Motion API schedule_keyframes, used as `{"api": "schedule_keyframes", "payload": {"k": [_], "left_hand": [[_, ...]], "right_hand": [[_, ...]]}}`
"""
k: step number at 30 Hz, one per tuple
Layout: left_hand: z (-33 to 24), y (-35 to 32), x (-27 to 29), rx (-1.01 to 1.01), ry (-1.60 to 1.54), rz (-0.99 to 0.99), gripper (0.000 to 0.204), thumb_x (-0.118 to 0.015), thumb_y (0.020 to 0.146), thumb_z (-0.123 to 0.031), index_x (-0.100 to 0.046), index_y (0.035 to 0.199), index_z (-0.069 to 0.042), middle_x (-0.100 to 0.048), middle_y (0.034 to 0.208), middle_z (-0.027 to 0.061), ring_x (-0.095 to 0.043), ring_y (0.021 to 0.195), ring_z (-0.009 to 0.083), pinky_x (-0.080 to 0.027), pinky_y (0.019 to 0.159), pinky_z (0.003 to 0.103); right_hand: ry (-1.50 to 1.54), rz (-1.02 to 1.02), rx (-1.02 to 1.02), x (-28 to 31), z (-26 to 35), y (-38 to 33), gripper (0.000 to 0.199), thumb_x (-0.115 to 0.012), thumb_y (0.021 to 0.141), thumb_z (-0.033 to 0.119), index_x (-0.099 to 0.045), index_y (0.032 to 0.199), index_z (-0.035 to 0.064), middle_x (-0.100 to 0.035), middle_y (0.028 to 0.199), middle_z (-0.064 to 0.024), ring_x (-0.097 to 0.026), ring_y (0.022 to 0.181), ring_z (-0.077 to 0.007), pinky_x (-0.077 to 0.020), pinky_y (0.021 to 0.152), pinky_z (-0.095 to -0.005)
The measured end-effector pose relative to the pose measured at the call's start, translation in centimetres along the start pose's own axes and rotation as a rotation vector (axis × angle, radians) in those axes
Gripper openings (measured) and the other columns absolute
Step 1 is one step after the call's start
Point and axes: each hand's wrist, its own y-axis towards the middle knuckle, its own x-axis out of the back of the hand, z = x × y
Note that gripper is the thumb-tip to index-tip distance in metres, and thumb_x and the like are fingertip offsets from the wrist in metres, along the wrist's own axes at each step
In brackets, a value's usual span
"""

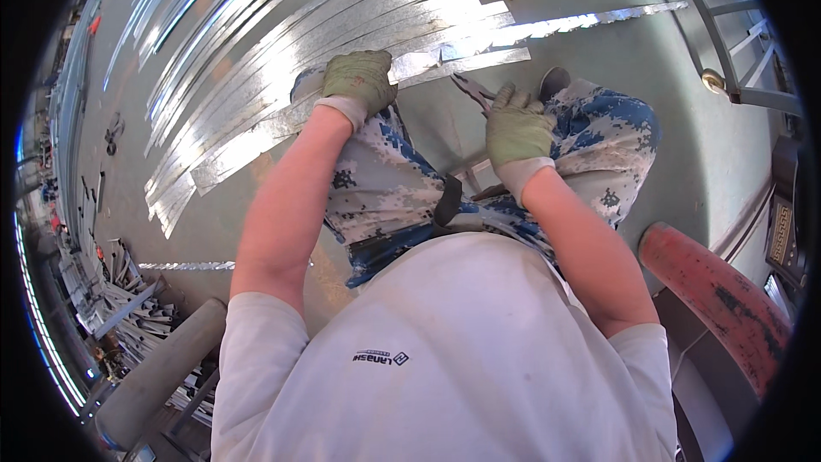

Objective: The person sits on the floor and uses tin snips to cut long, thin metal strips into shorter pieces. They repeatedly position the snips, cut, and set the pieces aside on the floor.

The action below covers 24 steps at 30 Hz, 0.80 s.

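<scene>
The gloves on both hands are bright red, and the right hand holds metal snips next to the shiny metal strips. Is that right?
Not quite. In the head view the gloves are green, not red: one on the left hand, one on the right hand. The rest is right: the right hand holds the metal snips next to the shiny metal strips.

The right hand point(516, 131) covers the snips' point(473, 89) handles, so only the blades show. The left hand point(360, 79) hides part of a strip point(256, 133). Scrap point(137, 308) by the floor's left edge is too small to sort.
</scene>
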Motion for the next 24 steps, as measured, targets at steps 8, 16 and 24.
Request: {"api": "schedule_keyframes", "payload": {"k": [8,16,24], "left_hand": [[0.4,0.0,-0.1,-0.008,-0.082,-0.041,0.048,-0.082,0.094,-0.043,-0.078,0.13,-0.012,-0.083,0.125,0.0172,-0.078,0.121,0.0383,-0.06,0.105,0.05],[0.4,-0.1,-0.4,0.0,-0.099,-0.05,0.049,-0.081,0.094,-0.044,-0.078,0.132,-0.013,-0.083,0.125,0.0161,-0.078,0.12,0.0381,-0.061,0.104,0.05],[0.5,0.0,-0.1,0.002,-0.088,-0.019,0.052,-0.08,0.095,-0.046,-0.078,0.134,-0.012,-0.082,0.13,0.0163,-0.078,0.123,0.0383,-0.06,0.106,0.051]], "right_hand": [[1.097,0.716,-0.024,1.5,-2.3,0.2,0.038,-0.073,0.093,0.017,-0.076,0.129,0.0044,-0.078,0.1,-0.0185,-0.077,0.092,-0.0313,-0.0616,0.082,-0.0438],[1.366,0.79,-0.037,1.4,0.2,0.3,0.039,-0.079,0.09,0.012,-0.074,0.128,0.0065,-0.071,0.092,-0.012,-0.067,0.07,-0.0252,-0.0548,0.053,-0.0425],[1.563,0.755,-0.085,-1.7,0.8,0.7,0.037,-0.08,0.094,0.011,-0.074,0.13,0.0069,-0.072,0.093,-0.012,-0.07,0.073,-0.0236,-0.0552,0.053,-0.0412]]}}
